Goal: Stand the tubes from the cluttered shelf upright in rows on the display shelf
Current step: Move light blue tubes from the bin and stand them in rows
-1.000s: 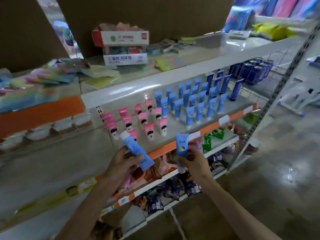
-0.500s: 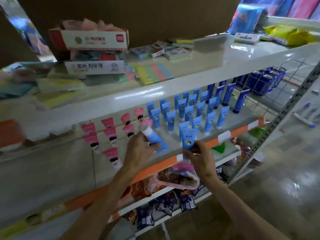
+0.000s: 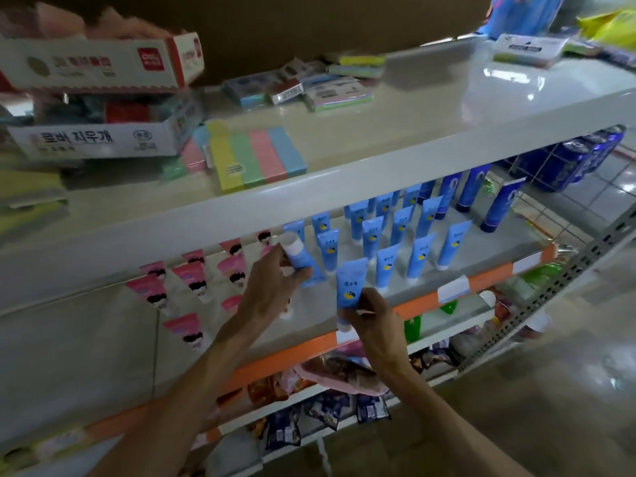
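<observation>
- Orange price strip runs along the near edge of the display shelf. Snack packets sit on the shelf below it.
- Right hand: fingers clamped on a light-blue tube. It is upright, white cap down, at the near edge of the display shelf just above the strip. Can't tell if the cap touches the shelf.
- Left hand: fingers wrapped round a second tube, same light blue. It is tilted, white cap pointing up and left, held over the shelf just left of the blue rows.
- Standing blue tubes: upright, caps down, in rows on the middle-right of the display shelf, beyond both hands.
- Pink tubes: left part of the same shelf, caps down, spaced more loosely; a few are partly hidden behind the left hand.
- Dark-blue tubes: far right of the shelf, taller, upright.
- Dark-blue cans: further right, packed together.
- Top shelf: pastel sticky-note pad near its front edge, stacked boxes at far left, blurred small packs behind.
</observation>
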Demonstrator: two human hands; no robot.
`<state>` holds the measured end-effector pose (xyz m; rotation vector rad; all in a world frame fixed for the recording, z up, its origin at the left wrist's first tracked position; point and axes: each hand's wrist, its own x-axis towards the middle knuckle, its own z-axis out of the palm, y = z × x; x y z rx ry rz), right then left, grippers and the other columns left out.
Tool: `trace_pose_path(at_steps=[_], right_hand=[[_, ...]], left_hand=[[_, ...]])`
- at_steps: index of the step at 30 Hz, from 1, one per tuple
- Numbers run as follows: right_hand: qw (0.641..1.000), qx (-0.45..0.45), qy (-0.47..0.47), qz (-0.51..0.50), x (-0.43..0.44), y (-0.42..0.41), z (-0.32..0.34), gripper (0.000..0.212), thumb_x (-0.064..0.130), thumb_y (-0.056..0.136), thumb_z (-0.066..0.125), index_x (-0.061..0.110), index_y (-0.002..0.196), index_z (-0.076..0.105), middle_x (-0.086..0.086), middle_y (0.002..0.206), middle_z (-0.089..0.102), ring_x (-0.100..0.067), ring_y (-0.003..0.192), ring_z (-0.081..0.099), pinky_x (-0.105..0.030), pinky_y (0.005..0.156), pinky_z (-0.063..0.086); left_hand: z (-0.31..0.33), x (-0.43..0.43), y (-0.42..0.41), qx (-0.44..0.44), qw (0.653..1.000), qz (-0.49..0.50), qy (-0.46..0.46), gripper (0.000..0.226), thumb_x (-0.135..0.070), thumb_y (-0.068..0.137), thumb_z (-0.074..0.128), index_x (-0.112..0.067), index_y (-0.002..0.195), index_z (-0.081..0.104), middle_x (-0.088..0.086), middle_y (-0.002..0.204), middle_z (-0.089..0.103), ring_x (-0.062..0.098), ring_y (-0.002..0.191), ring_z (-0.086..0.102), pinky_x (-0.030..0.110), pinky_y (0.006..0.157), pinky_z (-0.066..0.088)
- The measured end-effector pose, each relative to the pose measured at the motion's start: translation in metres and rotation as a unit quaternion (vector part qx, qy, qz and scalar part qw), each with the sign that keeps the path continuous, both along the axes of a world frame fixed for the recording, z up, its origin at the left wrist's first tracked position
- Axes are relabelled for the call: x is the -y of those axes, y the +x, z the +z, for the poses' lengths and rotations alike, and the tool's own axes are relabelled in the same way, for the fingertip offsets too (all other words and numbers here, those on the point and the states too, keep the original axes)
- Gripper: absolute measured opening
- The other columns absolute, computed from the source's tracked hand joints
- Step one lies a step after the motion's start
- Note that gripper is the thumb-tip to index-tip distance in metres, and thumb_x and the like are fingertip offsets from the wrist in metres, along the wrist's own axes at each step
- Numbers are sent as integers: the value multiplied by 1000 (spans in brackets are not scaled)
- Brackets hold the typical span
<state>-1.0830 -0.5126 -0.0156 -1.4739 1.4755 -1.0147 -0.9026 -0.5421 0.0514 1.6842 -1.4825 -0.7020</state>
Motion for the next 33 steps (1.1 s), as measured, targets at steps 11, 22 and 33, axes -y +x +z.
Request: trace_pose_path(at_steps=[11,22,33], right_hand=[[997,67,3,48,11,-9,-8,18,17,84,71,21,100,63,11,90,71,3,83,64,-13,62,48],[994,51,2,100,28,5,-3,24,20,87,68,20,110,61,11,103,68,4,91,61,-18,71,49],[992,74,-5,99,22,5,-2,24,19,87,69,18,109,60,11,100,68,2,91,62,-17,72,50]], left_hand=[[12,0,0,-11,1000,-7,10,32,-20,93,61,-21,121,46,-11,106,62,11,100,63,30,81,52],[21,-18,20,45,997,-14,65,44,-34,95,56,-16,135,47,2,118,59,15,93,61,18,64,43],[38,-26,28,97,992,78,-15,16,-19,75,80,-16,86,69,-10,72,66,2,60,60,19,55,42]])
